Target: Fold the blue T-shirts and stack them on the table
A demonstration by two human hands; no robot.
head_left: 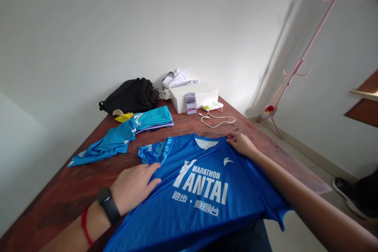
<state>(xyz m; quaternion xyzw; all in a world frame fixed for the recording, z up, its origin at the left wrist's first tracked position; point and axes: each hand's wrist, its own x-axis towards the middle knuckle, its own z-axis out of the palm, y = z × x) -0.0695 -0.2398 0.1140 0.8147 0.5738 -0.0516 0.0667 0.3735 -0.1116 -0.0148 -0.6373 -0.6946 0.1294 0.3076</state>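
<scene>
A blue T-shirt (pixel 203 157) lies front side up on the near part of the table, its collar pointing away from me. White "MARATHON YANTAI" lettering runs across its chest, and its lower part hangs over the table's near edge. My left hand (pixel 132 183) rests on the shirt's left side below the patterned sleeve, thumb and forefinger apart; its other fingers are partly hidden. At the shoulder, just right of the collar, my right hand (pixel 242 145) pinches the fabric. The right sleeve drapes beneath my right forearm.
Folded clothes (pixel 153 118) with a loose light-blue garment lie at the left. Behind stand a black bag (pixel 126 96), a white box (pixel 196 92) and a white cable (pixel 218 124). A pink coat stand (pixel 313 43) rises at right; a person's shoe (pixel 347 197) shows below.
</scene>
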